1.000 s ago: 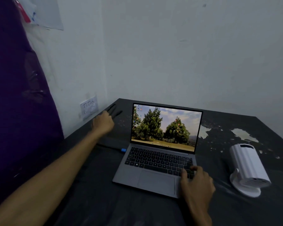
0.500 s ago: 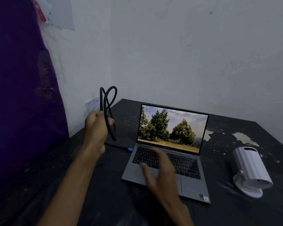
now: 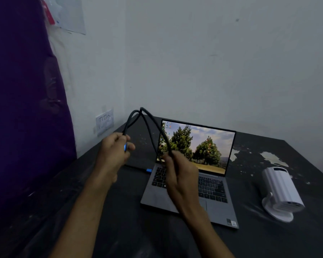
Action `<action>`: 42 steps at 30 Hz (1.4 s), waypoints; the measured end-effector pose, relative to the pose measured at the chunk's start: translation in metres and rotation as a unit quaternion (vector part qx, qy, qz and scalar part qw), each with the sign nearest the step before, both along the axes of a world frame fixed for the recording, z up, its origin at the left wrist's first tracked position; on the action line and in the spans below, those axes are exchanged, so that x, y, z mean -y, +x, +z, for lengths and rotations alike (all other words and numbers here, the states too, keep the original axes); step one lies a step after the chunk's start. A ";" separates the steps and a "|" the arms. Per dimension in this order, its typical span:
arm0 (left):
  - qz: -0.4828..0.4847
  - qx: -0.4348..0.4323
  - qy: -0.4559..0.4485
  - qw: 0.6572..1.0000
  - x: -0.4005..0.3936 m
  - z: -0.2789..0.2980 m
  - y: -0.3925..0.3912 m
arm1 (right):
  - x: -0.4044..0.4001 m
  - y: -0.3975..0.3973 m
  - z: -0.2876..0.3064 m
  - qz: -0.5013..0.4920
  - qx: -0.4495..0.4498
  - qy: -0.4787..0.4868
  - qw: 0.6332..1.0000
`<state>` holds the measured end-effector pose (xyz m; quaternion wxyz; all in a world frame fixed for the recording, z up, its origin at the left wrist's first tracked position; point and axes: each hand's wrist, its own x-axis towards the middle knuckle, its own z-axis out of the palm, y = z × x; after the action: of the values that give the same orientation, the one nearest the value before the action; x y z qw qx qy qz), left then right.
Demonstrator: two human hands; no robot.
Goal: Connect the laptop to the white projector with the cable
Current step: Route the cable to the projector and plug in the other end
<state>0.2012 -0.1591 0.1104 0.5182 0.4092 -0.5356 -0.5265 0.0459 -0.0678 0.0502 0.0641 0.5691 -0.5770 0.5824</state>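
A black cable (image 3: pixel 138 118) arches in the air above the table's left side, folded into a loop. My left hand (image 3: pixel 114 151) grips one end of it; a blue plug tip shows between the fingers. My right hand (image 3: pixel 179 172) holds the other strands in front of the open grey laptop (image 3: pixel 209 183), whose screen shows trees. The white projector (image 3: pixel 282 190) lies on its round stand at the right, apart from both hands. Another cable with a blue plug (image 3: pixel 149 170) sits at the laptop's left side.
The black table (image 3: pixel 268 146) has chipped white patches behind the projector. A wall socket (image 3: pixel 104 122) is on the left wall near the table corner. A purple cloth (image 3: pixel 22 108) hangs at the far left.
My left hand lifted the cable from the table's back left corner. My right hand left the laptop's keyboard and took hold of the cable's other part. The loop spread wider between both hands.
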 end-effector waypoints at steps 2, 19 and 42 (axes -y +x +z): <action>0.012 0.024 -0.003 1.000 0.008 0.000 0.010 | -0.001 -0.013 0.021 -0.012 0.017 -0.013 1.000; -0.006 0.020 -0.073 0.997 0.032 -0.008 0.049 | 0.023 -0.131 0.148 0.041 0.084 0.006 0.996; -0.119 -0.048 -0.162 0.978 0.037 -0.009 0.077 | 0.065 -0.190 0.176 -0.067 0.003 0.032 0.997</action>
<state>0.2787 -0.1966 0.1017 0.5364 0.2276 -0.6331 -0.5096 -0.1444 -0.1329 0.2261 0.0827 0.5288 -0.6327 0.5596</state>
